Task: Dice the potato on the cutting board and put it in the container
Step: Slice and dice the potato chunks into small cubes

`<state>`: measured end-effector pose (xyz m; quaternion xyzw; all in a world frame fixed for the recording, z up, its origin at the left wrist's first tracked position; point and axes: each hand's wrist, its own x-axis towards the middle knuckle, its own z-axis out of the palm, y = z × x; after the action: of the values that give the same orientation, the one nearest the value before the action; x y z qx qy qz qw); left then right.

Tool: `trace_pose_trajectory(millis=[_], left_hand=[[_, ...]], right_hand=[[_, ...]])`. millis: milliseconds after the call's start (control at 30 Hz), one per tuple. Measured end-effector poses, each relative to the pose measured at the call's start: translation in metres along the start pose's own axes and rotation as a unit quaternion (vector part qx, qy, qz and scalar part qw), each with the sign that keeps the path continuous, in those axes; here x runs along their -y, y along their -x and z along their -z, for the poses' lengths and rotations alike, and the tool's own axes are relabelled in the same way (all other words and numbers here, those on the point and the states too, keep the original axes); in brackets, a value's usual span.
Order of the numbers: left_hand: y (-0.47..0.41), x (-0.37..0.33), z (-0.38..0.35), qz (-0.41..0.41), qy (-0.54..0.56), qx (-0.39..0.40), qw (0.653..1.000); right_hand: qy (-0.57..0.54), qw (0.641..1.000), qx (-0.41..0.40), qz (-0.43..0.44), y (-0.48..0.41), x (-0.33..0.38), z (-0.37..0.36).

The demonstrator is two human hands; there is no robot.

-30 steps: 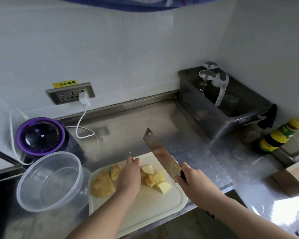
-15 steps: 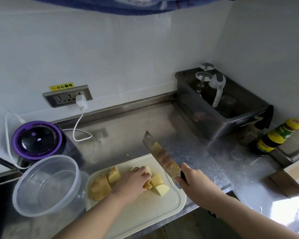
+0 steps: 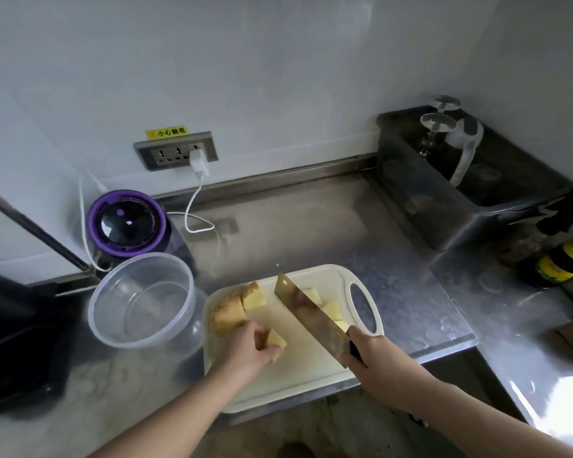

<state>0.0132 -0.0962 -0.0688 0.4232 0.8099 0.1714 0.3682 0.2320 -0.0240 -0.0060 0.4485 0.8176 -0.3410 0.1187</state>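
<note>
Head view, steeply down, close

Steel counter [image 3: 311, 226] carries cutting board [image 3: 298, 375], clear container [image 3: 153, 309], purple appliance [image 3: 126, 223], grey bin [image 3: 420, 200].

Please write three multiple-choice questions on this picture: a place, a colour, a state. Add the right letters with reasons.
1. The clear container stands: A left of the cutting board; B right of it; C on it.
2. The ring of the appliance is: A red; B purple; C green.
3. The left hand: A lies flat; B is in the container; C holds a potato piece.
Answers: 1 A, it sits by the board's left edge. 2 B, purple circles the dark lid. 3 C, fingers curl round a yellow piece.
</note>
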Motion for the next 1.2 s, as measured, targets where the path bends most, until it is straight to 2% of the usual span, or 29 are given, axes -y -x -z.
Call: trace_pose_trajectory(millis=[233, 633, 867, 1200], left_hand=[[0.006, 0.004, -0.012, -0.029, -0.037, -0.028, 0.999], [0.004, -0.028, -0.027, -0.063, -0.114, -0.144, 0.981], [0.007, -0.031, -0.028, -0.015, -0.067, -0.119, 0.991], [0.007, -0.038, -0.016, -0.005, -0.076, -0.105, 0.992]], right_hand=[[0.030, 1.000, 0.003, -0.006, 0.012, 0.002, -0.017], [0.049, 0.998, -0.044, -0.019, 0.012, 0.010, -0.045], [0.049, 0.997, -0.050, -0.012, 0.017, 0.013, -0.046], [0.055, 0.998, -0.030, -0.015, 0.016, 0.014, -0.042]])
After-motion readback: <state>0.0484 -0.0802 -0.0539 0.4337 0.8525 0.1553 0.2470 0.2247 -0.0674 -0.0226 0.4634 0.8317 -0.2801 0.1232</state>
